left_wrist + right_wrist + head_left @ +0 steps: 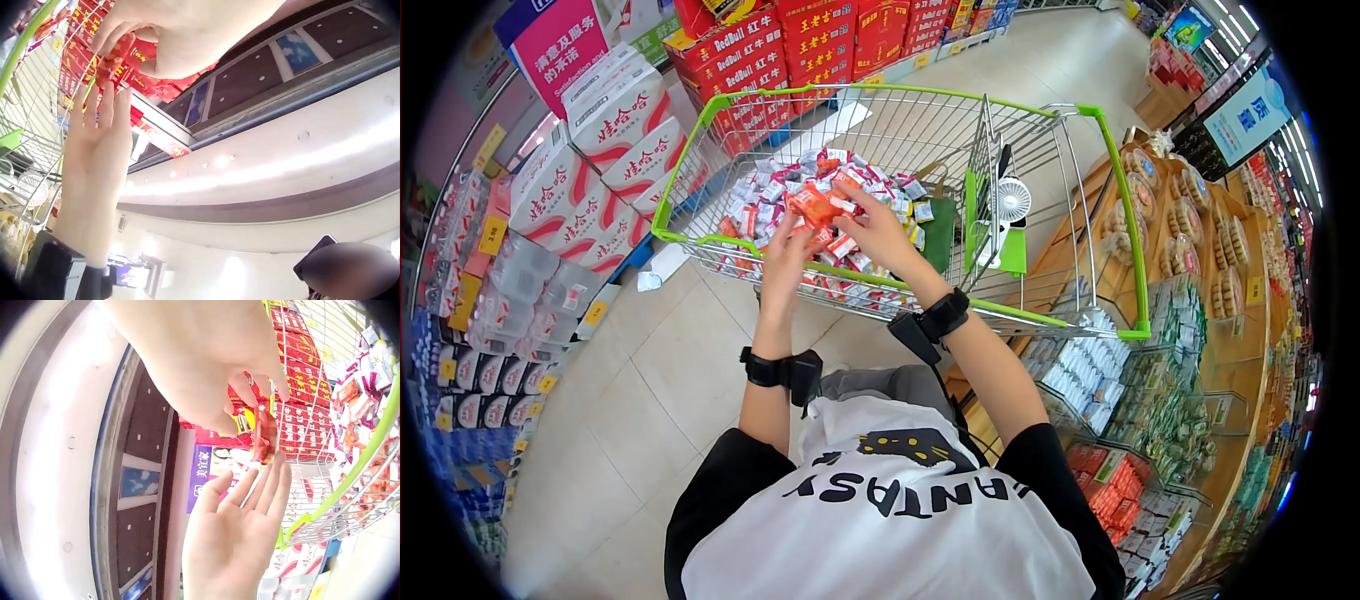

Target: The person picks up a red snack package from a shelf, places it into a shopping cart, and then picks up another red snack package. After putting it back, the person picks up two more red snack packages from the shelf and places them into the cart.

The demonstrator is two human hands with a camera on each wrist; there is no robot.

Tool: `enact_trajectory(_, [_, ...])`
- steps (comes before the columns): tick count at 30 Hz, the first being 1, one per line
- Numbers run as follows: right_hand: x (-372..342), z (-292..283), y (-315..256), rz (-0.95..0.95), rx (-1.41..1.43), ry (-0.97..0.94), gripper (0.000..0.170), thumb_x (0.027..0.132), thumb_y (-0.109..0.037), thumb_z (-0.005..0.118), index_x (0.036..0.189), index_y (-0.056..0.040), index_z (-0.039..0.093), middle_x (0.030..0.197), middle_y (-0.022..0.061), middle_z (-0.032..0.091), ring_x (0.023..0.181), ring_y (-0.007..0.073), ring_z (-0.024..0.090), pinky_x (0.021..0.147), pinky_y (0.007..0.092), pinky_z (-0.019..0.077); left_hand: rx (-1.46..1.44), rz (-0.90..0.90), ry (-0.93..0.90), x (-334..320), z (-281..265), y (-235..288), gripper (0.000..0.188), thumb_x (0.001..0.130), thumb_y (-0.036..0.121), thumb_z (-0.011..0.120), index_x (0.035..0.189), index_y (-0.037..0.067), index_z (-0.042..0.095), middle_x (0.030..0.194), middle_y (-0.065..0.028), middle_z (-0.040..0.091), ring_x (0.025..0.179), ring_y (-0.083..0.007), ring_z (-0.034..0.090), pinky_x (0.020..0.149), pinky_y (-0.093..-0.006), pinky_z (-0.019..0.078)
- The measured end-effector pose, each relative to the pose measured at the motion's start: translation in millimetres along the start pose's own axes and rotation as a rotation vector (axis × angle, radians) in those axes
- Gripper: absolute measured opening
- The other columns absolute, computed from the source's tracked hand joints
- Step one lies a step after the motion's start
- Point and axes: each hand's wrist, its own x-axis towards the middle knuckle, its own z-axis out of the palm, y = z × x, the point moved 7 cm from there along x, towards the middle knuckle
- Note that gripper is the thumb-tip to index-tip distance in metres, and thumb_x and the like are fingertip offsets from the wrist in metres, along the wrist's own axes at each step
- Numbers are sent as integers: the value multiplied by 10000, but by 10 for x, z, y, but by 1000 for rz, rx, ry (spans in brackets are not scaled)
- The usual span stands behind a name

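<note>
A shiny red-orange packet is held up over the shopping cart between the fingertips of both hands. The left hand touches it from the near left side; in the right wrist view the left hand's fingers are nearly straight, its palm facing up and its thumb apart from the packet. On the other side is the right hand; in the left wrist view its fingers look straight, with tips at the packet. Below lie many small wrapped packets in white, purple and orange.
The green-rimmed cart also holds a small white fan beyond a wire divider. White cartons and red drink boxes are stacked to the left and ahead. Wooden shelves with packaged food line the right side.
</note>
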Motion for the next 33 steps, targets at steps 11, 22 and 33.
enact_trajectory(11, [-233,-206,203,154,-254,-82,270,782,-106,563,1045,-45,552,1026,109,540,923,195,534,738,278,460,331,-51,157,48,-781,-217,299,818,128,422,1087,26,501,1073,-111,509,807,-141,545,630,-250,437])
enact_trajectory(22, [-474,-135,-120,171,-179,-160,180,759,-82,539,914,1,577,815,127,601,717,204,587,656,288,461,432,16,9,-90,-537,-131,190,846,128,426,953,40,555,870,-44,583,760,-111,560,677,-237,427])
enact_trajectory(33, [-1065,-721,-372,375,-50,-187,188,819,-108,539,969,2,563,835,65,612,771,106,575,687,234,449,375,48,-146,-260,-30,1,167,848,95,435,931,-3,542,814,-61,573,761,-125,555,698,-233,422])
